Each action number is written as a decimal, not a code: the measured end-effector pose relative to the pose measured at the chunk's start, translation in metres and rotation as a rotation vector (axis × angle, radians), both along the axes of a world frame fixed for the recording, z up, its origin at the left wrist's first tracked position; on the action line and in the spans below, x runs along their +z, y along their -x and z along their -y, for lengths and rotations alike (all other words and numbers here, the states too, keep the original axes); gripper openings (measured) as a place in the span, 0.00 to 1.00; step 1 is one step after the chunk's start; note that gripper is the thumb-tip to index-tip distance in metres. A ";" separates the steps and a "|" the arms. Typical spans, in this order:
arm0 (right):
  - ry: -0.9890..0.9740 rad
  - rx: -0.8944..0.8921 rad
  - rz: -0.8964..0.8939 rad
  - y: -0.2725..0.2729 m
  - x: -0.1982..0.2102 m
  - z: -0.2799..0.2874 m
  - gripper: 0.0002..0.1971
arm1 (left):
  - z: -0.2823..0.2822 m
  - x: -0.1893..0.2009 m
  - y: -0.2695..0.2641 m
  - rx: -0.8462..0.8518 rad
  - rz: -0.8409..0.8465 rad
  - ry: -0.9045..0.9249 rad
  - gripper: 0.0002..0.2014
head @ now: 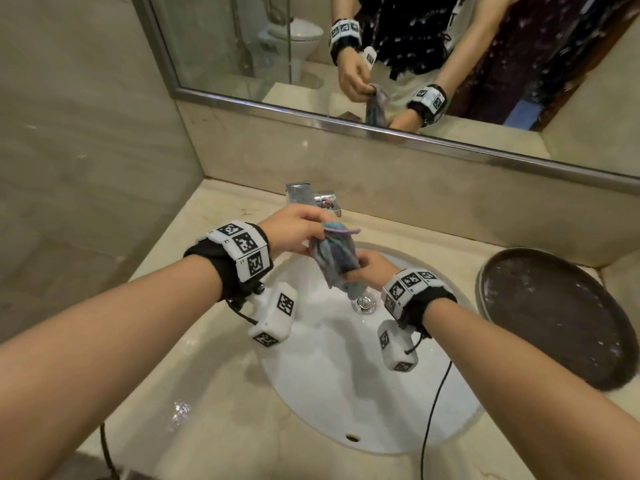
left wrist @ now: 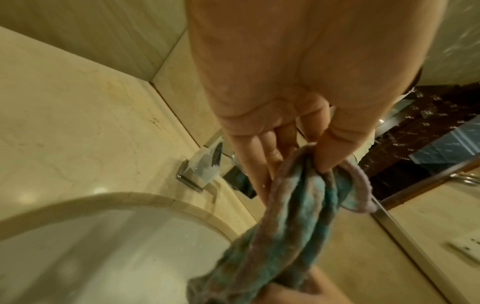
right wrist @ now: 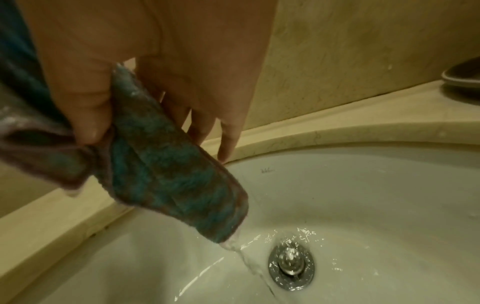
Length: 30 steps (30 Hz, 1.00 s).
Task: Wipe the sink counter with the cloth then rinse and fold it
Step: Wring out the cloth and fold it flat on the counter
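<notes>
A wet teal and mauve cloth (head: 334, 258) hangs bunched into a rope over the white sink (head: 332, 386). My left hand (head: 294, 230) pinches its upper end just below the chrome faucet (head: 311, 197); the thumb presses the cloth (left wrist: 298, 216) against the fingers (left wrist: 249, 164). My right hand (head: 372, 268) grips the lower part. In the right wrist view the thumb and fingers (right wrist: 228, 139) squeeze the cloth (right wrist: 168, 181), and water streams from its tip toward the drain (right wrist: 291, 265). The beige marble counter (head: 207, 216) surrounds the basin.
A dark round tray (head: 554, 317) lies on the counter at the right. A mirror (head: 381, 57) runs along the back wall above the faucet. A black cable (head: 433, 420) hangs across the basin's front right. A small puddle (head: 180, 408) glints on the counter front left.
</notes>
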State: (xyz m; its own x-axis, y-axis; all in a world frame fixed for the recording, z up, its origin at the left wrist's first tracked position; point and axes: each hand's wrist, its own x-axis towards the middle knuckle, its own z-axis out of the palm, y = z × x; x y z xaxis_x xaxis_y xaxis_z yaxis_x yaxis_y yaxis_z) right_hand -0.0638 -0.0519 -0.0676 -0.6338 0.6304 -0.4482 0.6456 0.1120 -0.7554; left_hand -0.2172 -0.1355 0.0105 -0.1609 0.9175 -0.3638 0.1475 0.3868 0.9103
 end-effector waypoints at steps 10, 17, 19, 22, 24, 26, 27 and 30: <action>-0.119 -0.118 -0.322 -0.004 0.077 -0.025 0.14 | 0.011 0.000 0.005 -0.118 -0.298 -0.020 0.16; -0.203 0.033 -0.342 -0.001 0.127 -0.023 0.13 | -0.008 0.009 -0.018 -0.043 -0.236 -0.172 0.36; -0.156 0.042 -0.381 -0.001 0.139 -0.018 0.13 | -0.013 0.011 -0.027 -0.077 -0.171 -0.171 0.34; -0.073 0.004 -0.445 -0.002 0.151 -0.013 0.16 | -0.015 0.014 -0.039 -0.081 -0.019 -0.168 0.24; -0.009 -0.094 -0.522 -0.004 0.151 -0.012 0.14 | -0.016 0.013 -0.044 -0.075 0.060 -0.159 0.19; 0.080 -0.265 -0.622 -0.009 0.146 -0.015 0.14 | -0.016 0.012 -0.047 -0.062 0.185 -0.113 0.12; 0.097 -0.346 -0.643 -0.012 0.141 -0.017 0.14 | -0.016 0.011 -0.049 -0.049 0.243 -0.079 0.11; -0.141 -0.298 -0.445 -0.025 0.123 -0.019 0.14 | -0.019 0.010 -0.049 0.004 0.334 0.002 0.10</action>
